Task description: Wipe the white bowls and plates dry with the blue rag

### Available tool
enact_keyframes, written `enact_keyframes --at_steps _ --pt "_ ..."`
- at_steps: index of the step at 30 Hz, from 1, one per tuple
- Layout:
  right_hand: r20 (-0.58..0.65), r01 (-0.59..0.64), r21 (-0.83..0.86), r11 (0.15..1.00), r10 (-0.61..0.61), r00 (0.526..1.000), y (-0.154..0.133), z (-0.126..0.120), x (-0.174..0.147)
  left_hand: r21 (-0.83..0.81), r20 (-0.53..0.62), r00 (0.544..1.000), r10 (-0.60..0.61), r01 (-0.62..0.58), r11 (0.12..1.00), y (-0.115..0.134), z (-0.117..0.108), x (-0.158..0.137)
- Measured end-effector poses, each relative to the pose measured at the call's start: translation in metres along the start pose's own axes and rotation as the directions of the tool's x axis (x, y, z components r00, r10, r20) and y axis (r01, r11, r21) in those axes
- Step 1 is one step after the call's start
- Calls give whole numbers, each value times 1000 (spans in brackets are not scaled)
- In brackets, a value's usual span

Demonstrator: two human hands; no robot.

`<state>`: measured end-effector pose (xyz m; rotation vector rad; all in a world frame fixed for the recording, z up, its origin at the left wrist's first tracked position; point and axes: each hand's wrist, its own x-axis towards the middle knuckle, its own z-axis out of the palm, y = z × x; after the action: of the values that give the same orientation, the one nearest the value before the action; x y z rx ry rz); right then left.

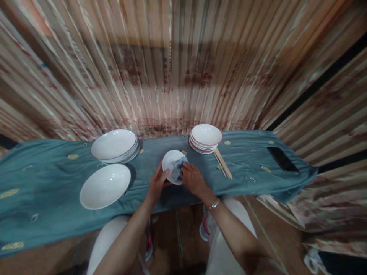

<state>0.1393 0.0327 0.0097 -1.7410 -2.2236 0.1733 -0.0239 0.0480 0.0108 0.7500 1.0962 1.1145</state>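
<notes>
My left hand [158,178] grips a small white bowl [169,164] by its left side, with the thumb over the rim and the fingers beneath. The bowl is tilted so its inside faces me. My right hand [192,177] is closed on a bluish-grey cloth [178,166] pressed against the inside of the bowl. The fingertips partly hide the cloth. Beyond my right hand stands a stack of white bowls [207,134] with red rims. Several wooden chopsticks [223,164] lie beside the stack.
A stack of large white plates [114,145] stands at the back left, with a single white dish [105,186] in front. A black phone [283,159] lies toward the right end of the teal tablecloth [246,183]. Pleated curtains [172,95] hang close behind the table.
</notes>
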Motion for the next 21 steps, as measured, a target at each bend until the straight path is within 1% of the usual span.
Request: enact_keyframes --at_steps 3,5,7,9,11,12,13,15,17,21 --pt "7 57 164 985 -59 998 -2 6 -4 -2 3 1000 9 -9 1000 -2 -1 1" --pt "3 60 311 949 -64 998 -4 11 -4 -4 1 1000 9 -9 1000 -3 -2 2" --pt "-2 67 479 875 -75 997 -8 16 -2 0 -12 1000 7 -7 1000 -5 -3 4" --pt "-45 113 633 766 -109 993 -12 22 2 9 -25 1000 10 -10 1000 -7 -4 5" --pt "-116 171 721 671 -126 985 -16 29 6 13 -29 999 16 -16 1000 -9 -5 6" --pt "-142 189 738 648 -124 982 -17 32 8 13 -26 999 18 -18 1000 -9 -5 6" --pt "-156 197 742 641 -121 980 -18 34 9 13 -23 1000 19 -19 1000 -9 -5 6" --pt "-158 192 726 660 -112 981 -20 38 13 18 -21 1000 22 -22 1000 -9 -5 5" --pt "-165 184 692 698 -95 982 -20 39 17 25 -8 999 33 -33 999 -9 -4 4" --pt "-233 184 575 797 -56 971 -18 31 24 40 43 997 62 -64 997 -8 -2 2"
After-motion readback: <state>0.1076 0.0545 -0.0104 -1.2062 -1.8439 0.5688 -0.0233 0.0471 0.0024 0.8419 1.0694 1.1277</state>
